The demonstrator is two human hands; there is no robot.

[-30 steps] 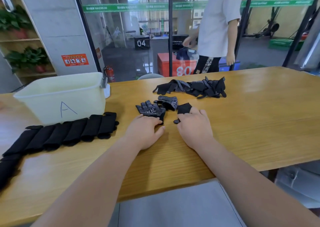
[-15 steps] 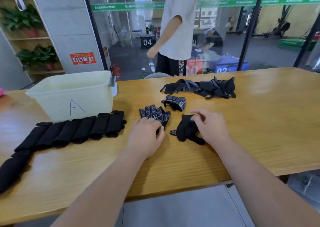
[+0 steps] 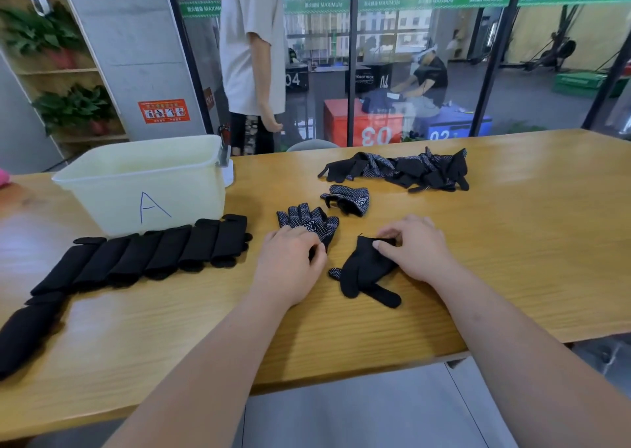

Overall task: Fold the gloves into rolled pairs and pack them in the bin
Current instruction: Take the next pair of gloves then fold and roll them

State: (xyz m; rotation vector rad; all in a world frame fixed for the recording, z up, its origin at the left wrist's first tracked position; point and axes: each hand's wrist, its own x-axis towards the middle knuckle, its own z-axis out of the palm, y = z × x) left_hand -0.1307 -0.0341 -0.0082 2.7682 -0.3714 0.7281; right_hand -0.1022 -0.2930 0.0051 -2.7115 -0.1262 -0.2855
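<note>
That plain black knit glove [image 3: 365, 273] lies flat on the wooden table [image 3: 512, 243], cuff away, fingers pointing back at the person; right hand [image 3: 413, 249] pinches its cuff; left hand [image 3: 290, 263] pinches the white-dotted black glove [image 3: 304, 219], fingers pointing away; pale plastic bin [image 3: 143, 188] sits well left

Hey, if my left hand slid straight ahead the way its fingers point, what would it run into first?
The dotted glove lying flat right ahead; your left hand seems to pinch its cuff. Beyond it the curled glove sits slightly right, probably off that line.
</note>
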